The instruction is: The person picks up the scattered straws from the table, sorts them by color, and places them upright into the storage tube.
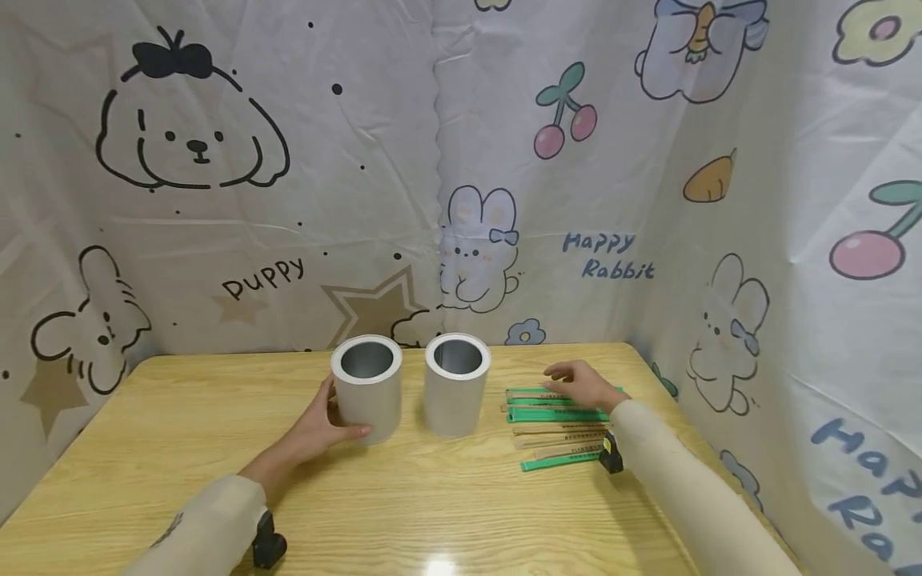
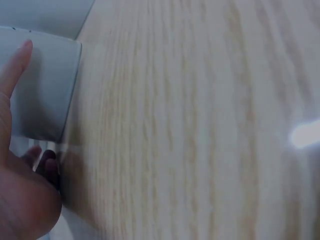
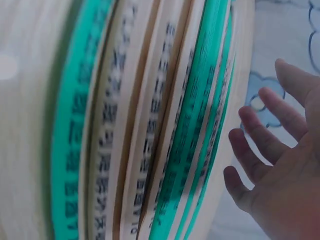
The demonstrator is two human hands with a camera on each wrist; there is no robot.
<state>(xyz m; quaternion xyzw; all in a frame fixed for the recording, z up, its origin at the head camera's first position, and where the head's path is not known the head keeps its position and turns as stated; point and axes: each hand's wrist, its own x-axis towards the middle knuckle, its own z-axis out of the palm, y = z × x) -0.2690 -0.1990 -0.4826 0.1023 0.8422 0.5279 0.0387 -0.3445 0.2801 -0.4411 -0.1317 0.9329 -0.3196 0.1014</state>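
Note:
Two white hollow cylinders with thick rims and grey insides stand upright on the wooden table. My left hand (image 1: 314, 426) holds the left cylinder (image 1: 370, 410) from its left side, thumb across the front and fingers behind. In the left wrist view the thumb lies against the white wall (image 2: 47, 85). The right cylinder (image 1: 455, 400) stands beside it, untouched. My right hand (image 1: 582, 386) is over the far end of a row of slim green and tan printed packets (image 1: 558, 415). In the right wrist view its fingers (image 3: 285, 112) are spread, holding nothing, beside the packets (image 3: 75, 165).
The light wooden table (image 1: 432, 504) has its back edge close behind the cylinders. A pale cloth (image 1: 360, 200) printed with cartoon animals and fruit hangs behind and at both sides. Black wrist cameras sit on the left sleeve (image 1: 209, 520) and the right sleeve (image 1: 684, 480).

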